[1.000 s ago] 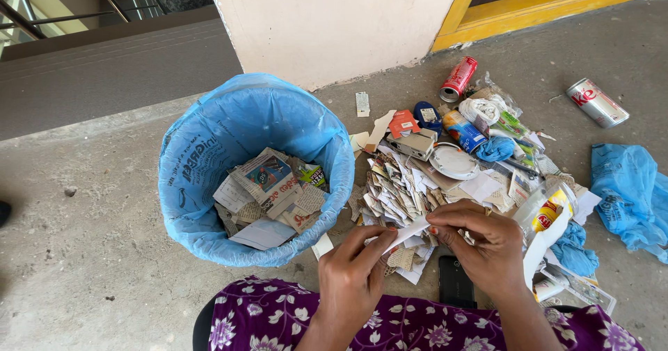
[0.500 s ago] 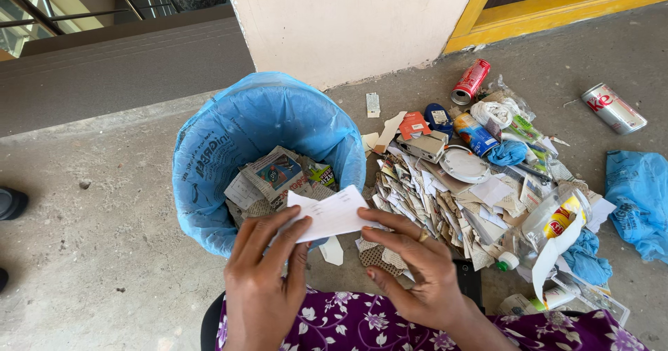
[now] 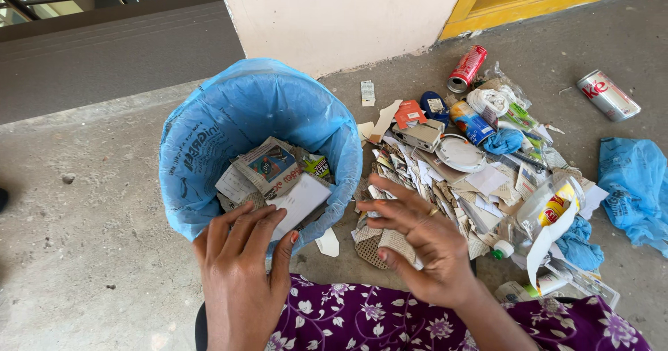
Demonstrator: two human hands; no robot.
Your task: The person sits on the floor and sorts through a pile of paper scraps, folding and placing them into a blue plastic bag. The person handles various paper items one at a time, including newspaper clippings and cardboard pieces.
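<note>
A person's left hand (image 3: 240, 271), fingers extended and close together, reaches over the near rim of a bin lined with a blue plastic bag (image 3: 209, 142), its fingertips at the edge of a white sheet of paper (image 3: 300, 199) that lies flat and slightly tilted on top of the bin's contents. Whether the fingertips grip the sheet cannot be told. Folded newspaper and printed cartons (image 3: 263, 166) lie under it at 11 o'clock. The right hand (image 3: 417, 236) hovers open, fingers spread, over torn paper scraps (image 3: 417, 173) on the concrete floor at 3 o'clock from the bin. Beyond, at 1 o'clock, lie a red can (image 3: 466, 68) and, further right, a silver can (image 3: 608, 95).
</note>
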